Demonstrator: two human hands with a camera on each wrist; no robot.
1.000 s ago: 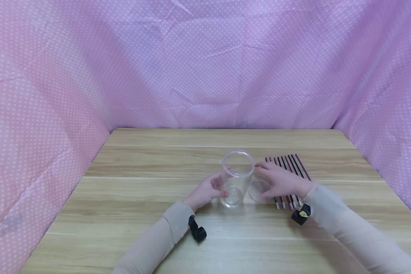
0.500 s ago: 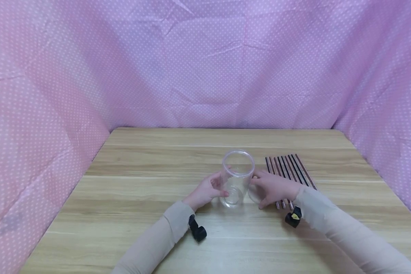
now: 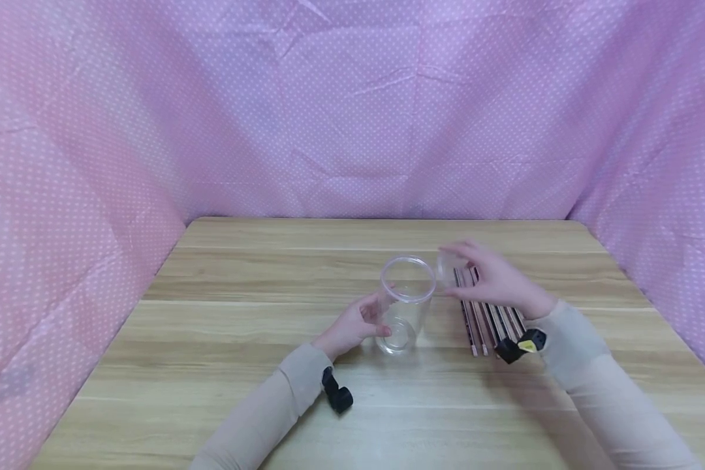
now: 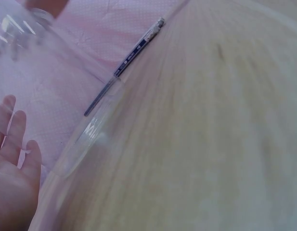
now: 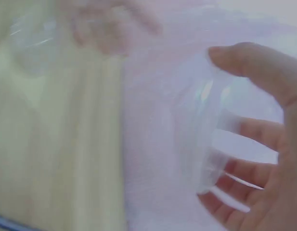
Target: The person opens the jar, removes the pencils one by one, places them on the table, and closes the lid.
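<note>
A tall clear plastic cup (image 3: 408,310) stands upright on the table, mouth up. My left hand (image 3: 352,328) grips its left side, thumb in front and fingers behind. In the left wrist view the cup (image 4: 93,125) shows beyond the hand's spread fingers. My right hand (image 3: 498,277) holds a round clear plastic lid (image 3: 446,269) by its edges, raised to the right of the cup's rim. The right wrist view shows this lid (image 5: 201,127) turned on edge between thumb and fingers.
Several pencils (image 3: 480,320) lie side by side on the wooden table (image 3: 258,281) beneath my right hand and wrist. A pink dotted cloth (image 3: 352,111) hangs behind the table and along its sides.
My right hand has taken hold of the lid beside the cup and lifted it off the table, moving away and slightly right. My left hand and the cup have stayed in place.
</note>
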